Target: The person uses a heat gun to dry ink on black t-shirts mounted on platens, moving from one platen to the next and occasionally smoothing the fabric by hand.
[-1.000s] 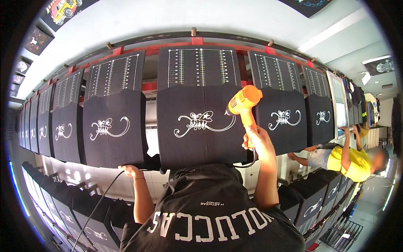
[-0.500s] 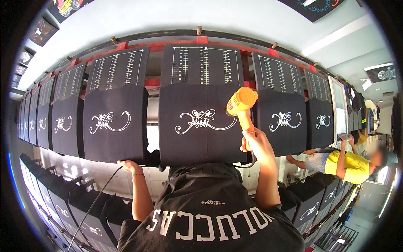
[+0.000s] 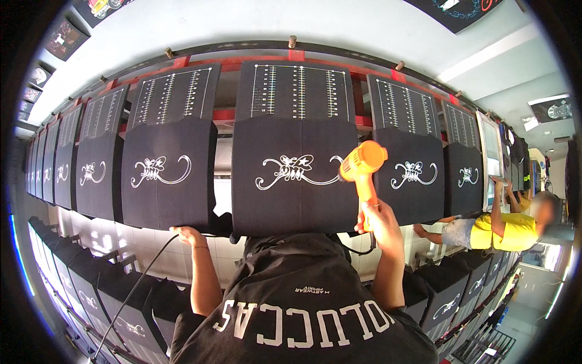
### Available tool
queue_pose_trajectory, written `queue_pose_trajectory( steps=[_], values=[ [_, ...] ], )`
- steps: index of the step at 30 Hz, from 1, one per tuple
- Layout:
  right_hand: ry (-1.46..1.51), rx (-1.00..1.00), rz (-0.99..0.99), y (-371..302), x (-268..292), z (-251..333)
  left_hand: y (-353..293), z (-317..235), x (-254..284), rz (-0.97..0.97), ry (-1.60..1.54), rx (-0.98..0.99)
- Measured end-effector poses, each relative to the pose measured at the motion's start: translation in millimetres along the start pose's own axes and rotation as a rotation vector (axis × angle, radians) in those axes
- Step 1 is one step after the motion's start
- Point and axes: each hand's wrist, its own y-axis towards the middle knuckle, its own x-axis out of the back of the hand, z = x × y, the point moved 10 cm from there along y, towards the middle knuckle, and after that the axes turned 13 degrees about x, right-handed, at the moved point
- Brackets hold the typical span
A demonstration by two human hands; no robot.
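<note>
An orange heat gun (image 3: 367, 164) is in my right hand (image 3: 383, 227), fingers wrapped round its handle. Its nozzle points left, over the right end of the white printed design (image 3: 297, 171) on the black shirt (image 3: 291, 209) in front of me. That shirt is stretched over a flat board marked with white rulers (image 3: 295, 91). My left hand (image 3: 193, 236) is closed on a black cable (image 3: 142, 279), beside the lower edge of the neighbouring black shirt (image 3: 163, 203).
Several more boards with printed black shirts (image 3: 100, 182) run along a red metal frame (image 3: 227, 115). Another row of shirts (image 3: 445, 297) stands behind me. On the right, a person in a yellow shirt (image 3: 506, 230) handles a framed screen (image 3: 490, 155).
My right hand has moved the heat gun slightly right and downward. My left hand stays at nearly the same place with the cable. The person in yellow has shifted slightly.
</note>
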Motion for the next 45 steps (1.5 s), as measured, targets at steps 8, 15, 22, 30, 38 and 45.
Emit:
queue_pose_trajectory(
  steps=[8, 15, 22, 30, 38, 45],
  values=[
    [0.256, -0.006, 0.258, -5.0, -75.7, 2.6, -5.0, -5.8, 2.6, -0.018, -0.086, -0.060],
    [0.254, 0.059, 0.400, 15.4, -114.3, 8.0, 30.5, 7.3, 7.5, -0.054, 0.072, -0.020],
    [0.284, 0.066, 0.478, 9.5, -106.7, 0.8, 52.0, -0.3, 20.0, -0.120, 0.173, -0.176],
    [0.231, 0.040, 0.213, 1.9, 29.8, -5.9, 3.1, 5.3, 9.7, -0.096, 0.129, -0.138],
    [0.142, 0.039, 0.063, 2.5, 210.8, -3.6, -3.6, 86.3, 77.3, -0.109, -0.022, -0.090],
    [0.181, 0.004, 0.217, 1.1, 266.0, -10.3, -221.6, 131.1, 92.2, 0.053, -0.167, -0.137]
  ],
)
